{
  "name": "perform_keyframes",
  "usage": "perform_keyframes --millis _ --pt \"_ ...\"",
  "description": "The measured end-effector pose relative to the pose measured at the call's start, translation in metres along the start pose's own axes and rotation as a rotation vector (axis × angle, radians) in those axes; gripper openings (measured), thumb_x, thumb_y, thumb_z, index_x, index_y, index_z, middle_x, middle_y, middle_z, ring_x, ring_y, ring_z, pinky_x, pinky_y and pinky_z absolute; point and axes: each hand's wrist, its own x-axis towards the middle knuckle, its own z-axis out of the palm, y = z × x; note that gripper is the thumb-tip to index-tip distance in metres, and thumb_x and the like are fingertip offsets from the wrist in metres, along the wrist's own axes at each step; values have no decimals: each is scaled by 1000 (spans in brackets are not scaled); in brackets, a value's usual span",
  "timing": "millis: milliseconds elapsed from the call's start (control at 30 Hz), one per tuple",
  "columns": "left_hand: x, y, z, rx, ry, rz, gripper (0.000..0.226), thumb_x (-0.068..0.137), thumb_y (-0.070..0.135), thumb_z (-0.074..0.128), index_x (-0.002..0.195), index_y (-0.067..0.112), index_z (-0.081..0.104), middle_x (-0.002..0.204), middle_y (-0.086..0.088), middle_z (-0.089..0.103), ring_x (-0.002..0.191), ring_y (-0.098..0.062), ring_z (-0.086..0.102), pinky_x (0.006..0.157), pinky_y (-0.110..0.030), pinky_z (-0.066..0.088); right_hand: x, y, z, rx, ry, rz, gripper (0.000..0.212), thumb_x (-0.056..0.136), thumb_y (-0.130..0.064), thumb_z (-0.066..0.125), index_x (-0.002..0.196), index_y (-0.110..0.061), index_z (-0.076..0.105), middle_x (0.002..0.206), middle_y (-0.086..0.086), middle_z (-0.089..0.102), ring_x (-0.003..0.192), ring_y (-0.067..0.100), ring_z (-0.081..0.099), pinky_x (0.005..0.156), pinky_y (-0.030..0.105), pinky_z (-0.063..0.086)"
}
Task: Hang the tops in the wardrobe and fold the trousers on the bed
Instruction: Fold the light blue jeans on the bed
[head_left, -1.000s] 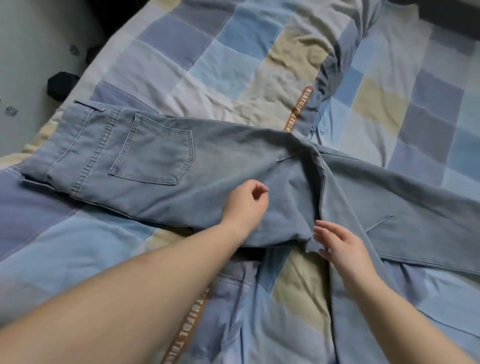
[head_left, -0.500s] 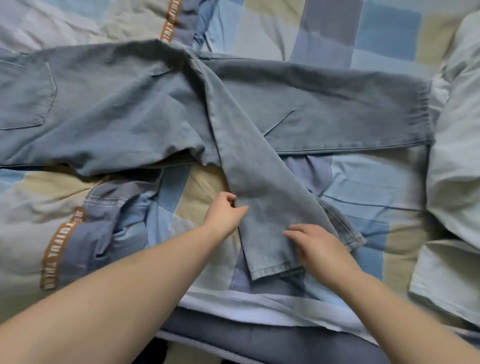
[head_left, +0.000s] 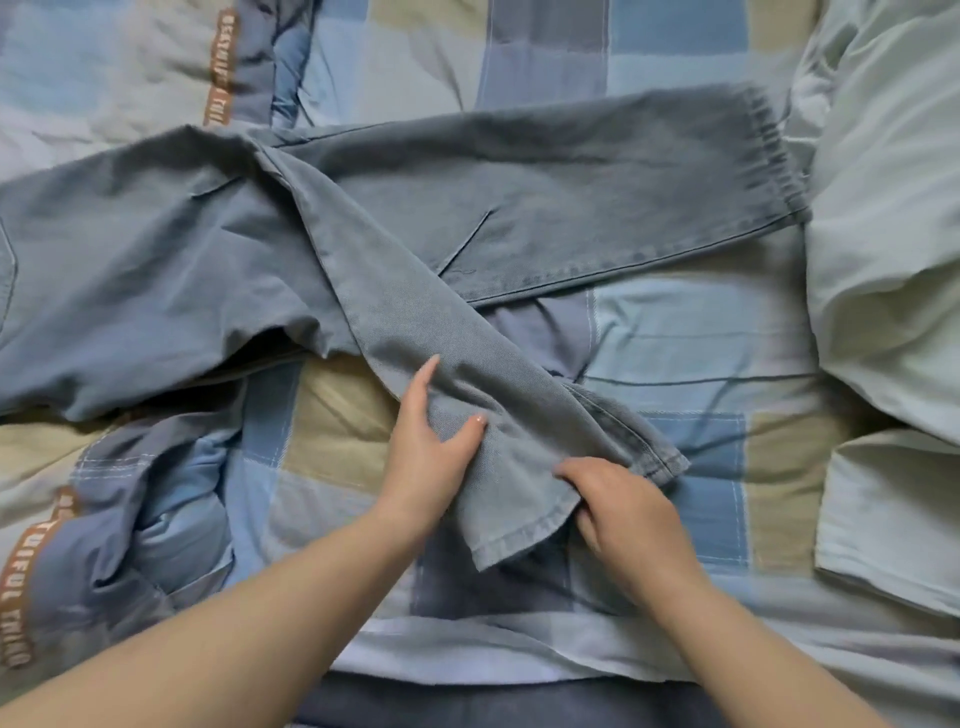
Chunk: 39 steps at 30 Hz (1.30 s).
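Light blue jeans (head_left: 545, 208) lie spread on the bed. One leg stretches to the right, its hem near the pale green bedding. The other leg runs diagonally down toward me. My left hand (head_left: 426, 447) holds the left edge of that near leg, thumb on top of the denim and fingers along its side. My right hand (head_left: 618, 509) grips the hem corner of the same leg, fingers curled under the cloth and lifting it slightly.
A checked blue, beige and grey quilt (head_left: 691, 353) covers the bed, bunched into folds at the left (head_left: 145, 519). Pale green fabric (head_left: 893, 260) is heaped along the right side. The bed's near edge (head_left: 519, 701) runs along the bottom.
The view has swung from the waist and back pocket to the leg ends. Both hands moved down the near leg to its hem; my right hand now curls under the hem corner.
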Motion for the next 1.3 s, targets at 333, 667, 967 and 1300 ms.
perform_keyframes --millis 333,667,967,1300 --pt "104 163 53 -258 -47 124 34 77 35 71 104 42 53 110 -7 62 101 -23 62 93 -46 51 93 32 -137 418 574 230 31 89 -11 55 117 -24 55 90 -14 60 78 4 53 66 19 33" --pt "189 202 103 68 -181 253 74 87 35 67 147 22 27 130 1 53 118 -16 51 97 -29 39 214 111 -214 255 465 618 56 90 -29 58 140 -15 38 135 13 50 121 30 49 96 33 38" --pt "172 79 120 911 -533 341 108 65 57 75 149 44 7 159 0 -20 145 -29 -19 112 -62 0 186 158 -157 286 262 677 38 83 -30 69 118 -16 61 112 4 67 105 25 61 82 25 39" --pt "154 96 118 930 -335 433 71 83 26 58 146 34 26 157 1 19 146 -21 11 116 -56 12 163 133 -159 167 281 559 20 82 -34 66 71 -18 59 69 -6 60 71 19 55 58 31 36"
